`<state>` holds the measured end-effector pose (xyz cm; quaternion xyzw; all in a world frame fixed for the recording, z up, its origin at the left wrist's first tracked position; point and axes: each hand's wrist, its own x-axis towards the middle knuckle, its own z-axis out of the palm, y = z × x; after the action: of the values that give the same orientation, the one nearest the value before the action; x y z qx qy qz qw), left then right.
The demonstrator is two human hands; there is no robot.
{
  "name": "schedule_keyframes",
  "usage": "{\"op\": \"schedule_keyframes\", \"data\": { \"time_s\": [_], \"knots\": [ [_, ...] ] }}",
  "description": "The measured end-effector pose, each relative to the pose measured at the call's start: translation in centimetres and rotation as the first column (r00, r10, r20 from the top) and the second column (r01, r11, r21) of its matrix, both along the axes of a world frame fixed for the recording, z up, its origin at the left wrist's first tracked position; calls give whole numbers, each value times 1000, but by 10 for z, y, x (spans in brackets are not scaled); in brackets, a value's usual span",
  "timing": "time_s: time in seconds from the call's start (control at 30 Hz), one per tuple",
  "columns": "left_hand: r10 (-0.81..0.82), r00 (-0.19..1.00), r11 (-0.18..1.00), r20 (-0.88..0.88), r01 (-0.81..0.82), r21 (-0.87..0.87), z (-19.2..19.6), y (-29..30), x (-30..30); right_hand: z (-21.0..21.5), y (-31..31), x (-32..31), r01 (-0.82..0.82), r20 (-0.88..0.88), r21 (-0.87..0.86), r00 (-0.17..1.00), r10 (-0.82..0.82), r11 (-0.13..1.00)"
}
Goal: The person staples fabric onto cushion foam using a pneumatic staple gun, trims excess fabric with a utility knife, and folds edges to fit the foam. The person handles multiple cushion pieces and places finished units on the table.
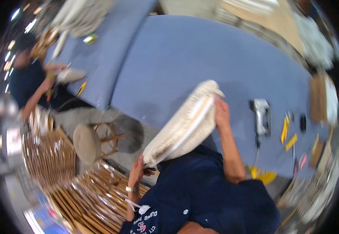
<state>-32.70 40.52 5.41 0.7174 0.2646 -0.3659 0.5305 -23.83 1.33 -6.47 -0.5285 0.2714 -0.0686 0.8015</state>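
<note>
Held slantwise in front of my body is a long padded piece covered in cream knit fabric. A pale strip runs lengthwise along it. My left hand grips its lower left end, with the fingers partly hidden beneath. On the upper right end, my right hand closes around the edge. The piece is up off the blue-grey work table, near the table's front edge. A pneumatic staple gun with a hose lies on the table to the right of my right hand.
Right of the staple gun lie a yellow-handled tool, a yellow block and a black object. Cardboard boxes stand at the right edge. A round stool and wrapped brown stacks are at left. A co-worker handles another cream piece.
</note>
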Motion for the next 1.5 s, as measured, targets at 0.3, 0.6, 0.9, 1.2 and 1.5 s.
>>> {"op": "schedule_keyframes", "data": {
  "time_s": [0.3,0.6,0.9,1.2,1.5],
  "knots": [
    [-665,741,694,-91,659,290,36,-31,46,5,-32,-28,140,92,-33,986,-136,990],
    [-762,300,540,574,784,306,18,-171,145,64,-48,-18,229,213,-513,968,-136,828],
    [-444,563,865,697,473,168,-12,-310,164,62,-64,6,255,180,-723,967,-180,642],
    [-376,681,869,628,494,-16,-21,-385,226,63,-148,111,346,227,-665,938,-262,662],
    [-106,925,421,365,374,-826,-62,-362,290,42,-154,144,328,267,-663,943,-196,673]
  ]
}}
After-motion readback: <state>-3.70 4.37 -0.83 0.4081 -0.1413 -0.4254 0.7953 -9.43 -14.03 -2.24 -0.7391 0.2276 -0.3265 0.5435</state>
